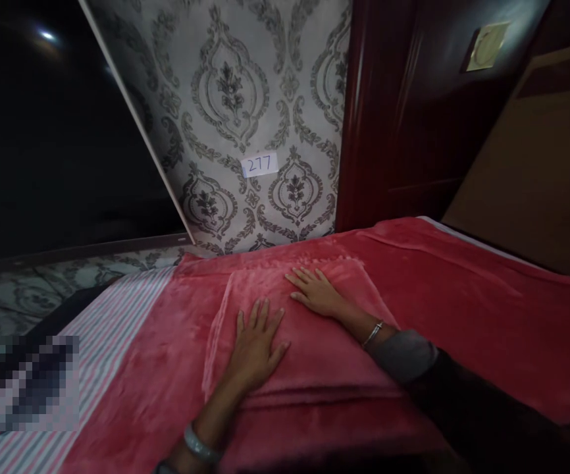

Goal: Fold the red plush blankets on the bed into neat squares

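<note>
A folded pinkish-red plush blanket (314, 349) lies in a flat, layered rectangle in front of me. My left hand (258, 345) rests palm down on its left part, with the fingers spread. Farther back, my right hand (317, 293) lies flat on the blanket's upper part, fingers apart and pointing left. Neither hand grips anything. Under the folded blanket spreads a red plush cover (463, 316), reaching far to the right. The folded layers show along the near and left edges.
A striped sheet (112, 329) shows at the left. Behind stand a dark television (68, 131), a patterned wall (230, 85) with a paper label "277" (259, 164), and a dark red wooden panel (388, 118). A brown cardboard-like board (536, 164) leans at the right.
</note>
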`<state>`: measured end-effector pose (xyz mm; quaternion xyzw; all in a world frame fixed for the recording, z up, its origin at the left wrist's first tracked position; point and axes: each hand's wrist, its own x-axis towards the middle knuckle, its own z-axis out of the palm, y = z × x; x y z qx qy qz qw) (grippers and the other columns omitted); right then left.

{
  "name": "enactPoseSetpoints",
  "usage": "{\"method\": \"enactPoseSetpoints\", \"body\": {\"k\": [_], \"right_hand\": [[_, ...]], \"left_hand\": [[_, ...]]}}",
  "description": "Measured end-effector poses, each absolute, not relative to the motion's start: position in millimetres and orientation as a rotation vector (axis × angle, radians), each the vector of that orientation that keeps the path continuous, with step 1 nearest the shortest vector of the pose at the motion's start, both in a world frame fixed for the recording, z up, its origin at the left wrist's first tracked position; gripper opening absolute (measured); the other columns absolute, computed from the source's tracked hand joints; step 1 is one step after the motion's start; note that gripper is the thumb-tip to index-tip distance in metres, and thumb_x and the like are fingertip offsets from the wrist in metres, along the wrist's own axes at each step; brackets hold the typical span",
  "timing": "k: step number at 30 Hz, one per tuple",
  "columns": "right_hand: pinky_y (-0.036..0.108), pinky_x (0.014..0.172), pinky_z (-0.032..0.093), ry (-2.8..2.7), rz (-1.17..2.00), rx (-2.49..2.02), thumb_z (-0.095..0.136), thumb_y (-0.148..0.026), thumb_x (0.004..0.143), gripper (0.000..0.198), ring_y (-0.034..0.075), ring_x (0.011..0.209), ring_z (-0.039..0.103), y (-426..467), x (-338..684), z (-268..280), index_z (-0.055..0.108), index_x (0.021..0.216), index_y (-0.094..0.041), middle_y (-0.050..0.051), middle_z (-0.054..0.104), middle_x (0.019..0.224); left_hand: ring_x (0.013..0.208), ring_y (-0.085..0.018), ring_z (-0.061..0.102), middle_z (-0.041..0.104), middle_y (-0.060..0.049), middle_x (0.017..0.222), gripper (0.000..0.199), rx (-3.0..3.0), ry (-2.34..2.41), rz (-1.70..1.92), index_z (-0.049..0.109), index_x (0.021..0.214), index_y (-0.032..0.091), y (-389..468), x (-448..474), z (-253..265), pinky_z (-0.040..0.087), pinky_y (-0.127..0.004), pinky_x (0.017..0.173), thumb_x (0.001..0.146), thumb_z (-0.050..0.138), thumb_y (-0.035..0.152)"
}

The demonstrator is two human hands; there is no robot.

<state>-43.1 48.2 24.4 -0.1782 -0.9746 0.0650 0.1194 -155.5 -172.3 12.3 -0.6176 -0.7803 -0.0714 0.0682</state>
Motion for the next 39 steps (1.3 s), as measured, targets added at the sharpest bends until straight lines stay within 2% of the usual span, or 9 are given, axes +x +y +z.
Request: {"method": "enactPoseSetpoints", "body": {"k": [5, 10, 14, 17, 20, 24, 29, 35, 39], "right_hand": [[0.064, 0.117, 0.018, -2.764, 0.136, -0.914, 0.031, -0.044, 0.104, 0.054, 0.033, 0.147, 0.032, 82.9, -0.5, 31.3, 0.045, 0.151, -0.02, 0.014, 0.042, 0.157], [0.068, 0.114, 0.022, -2.722, 0.283, -1.247, 0.025, -0.05, 0.104, 0.059, 0.035, 0.15, 0.023, 109.2, 26.9, 51.2, 0.039, 0.155, -0.023, 0.012, 0.032, 0.162], [0.067, 0.114, 0.022, -2.61, 0.274, -1.222, 0.022, -0.052, 0.104, 0.06, 0.035, 0.15, 0.023, 105.2, 5.6, 57.4, 0.037, 0.156, -0.026, 0.01, 0.032, 0.163], [0.062, 0.115, 0.024, -2.598, 0.138, -1.156, 0.027, -0.048, 0.105, 0.056, 0.034, 0.144, 0.035, 96.7, -6.7, 40.0, 0.047, 0.15, -0.022, 0.013, 0.047, 0.153], [0.051, 0.117, 0.025, -2.569, 0.02, -1.102, 0.033, -0.043, 0.104, 0.05, 0.029, 0.136, 0.045, 91.9, -4.5, 18.0, 0.055, 0.142, -0.018, 0.013, 0.057, 0.143], [0.048, 0.116, 0.026, -2.546, 0.028, -1.106, 0.034, -0.041, 0.105, 0.049, 0.028, 0.137, 0.043, 93.4, 5.1, 7.4, 0.054, 0.143, -0.018, 0.012, 0.054, 0.147], [0.052, 0.112, 0.032, -2.563, 0.094, -1.101, 0.028, -0.043, 0.106, 0.052, 0.03, 0.14, 0.038, 96.8, 8.7, 7.9, 0.051, 0.146, -0.02, 0.011, 0.049, 0.152], [0.052, 0.111, 0.033, -2.54, 0.132, -1.109, 0.025, -0.045, 0.105, 0.053, 0.03, 0.141, 0.036, 96.7, 9.7, 4.2, 0.051, 0.146, -0.022, 0.01, 0.049, 0.151], [0.052, 0.112, 0.032, -2.539, 0.132, -1.095, 0.025, -0.044, 0.105, 0.054, 0.03, 0.141, 0.036, 96.9, 9.8, 3.6, 0.05, 0.147, -0.021, 0.01, 0.049, 0.151]], "left_hand": [[0.153, -0.034, 0.018, 0.023, -0.01, 0.166, 0.065, -1.962, -2.399, -0.231, 0.035, 0.156, 0.031, -176.2, -170.0, 17.2, 0.016, -0.067, 0.119, 0.096, 0.051, 0.051], [0.149, -0.028, 0.033, 0.039, -0.011, 0.159, 0.057, -2.066, -2.478, -0.36, 0.044, 0.152, 0.025, -150.3, -207.4, 61.2, 0.025, -0.054, 0.121, 0.1, 0.042, 0.048], [0.151, -0.034, 0.027, 0.036, -0.014, 0.161, 0.054, -1.721, -2.556, -0.274, 0.045, 0.151, 0.023, -109.8, -226.7, 84.5, 0.017, -0.066, 0.12, 0.101, 0.038, 0.044], [0.151, -0.038, 0.025, 0.032, -0.016, 0.162, 0.057, -1.546, -2.624, -0.141, 0.042, 0.152, 0.021, -95.0, -228.9, 67.8, 0.025, -0.069, 0.115, 0.101, 0.036, 0.046], [0.151, -0.038, 0.024, 0.032, -0.015, 0.163, 0.059, -1.472, -2.638, -0.105, 0.038, 0.155, 0.02, -95.9, -228.2, 42.3, 0.036, -0.065, 0.111, 0.102, 0.032, 0.046], [0.151, -0.035, 0.024, 0.033, -0.013, 0.162, 0.059, -1.488, -2.619, -0.137, 0.038, 0.155, 0.019, -99.3, -232.7, 29.3, 0.037, -0.054, 0.114, 0.102, 0.032, 0.046], [0.152, -0.035, 0.022, 0.032, -0.014, 0.163, 0.061, -1.501, -2.638, -0.247, 0.038, 0.154, 0.017, -97.0, -242.6, 25.5, 0.034, -0.055, 0.116, 0.102, 0.033, 0.049], [0.153, -0.031, 0.022, 0.033, -0.013, 0.163, 0.061, -1.475, -2.681, -0.384, 0.04, 0.153, 0.018, -96.9, -246.4, 20.3, 0.032, -0.053, 0.117, 0.102, 0.036, 0.05], [0.152, -0.031, 0.026, 0.034, -0.017, 0.162, 0.059, -1.381, -2.721, -0.399, 0.043, 0.151, 0.012, -96.9, -248.8, 22.3, 0.032, -0.049, 0.118, 0.102, 0.036, 0.045]]}}
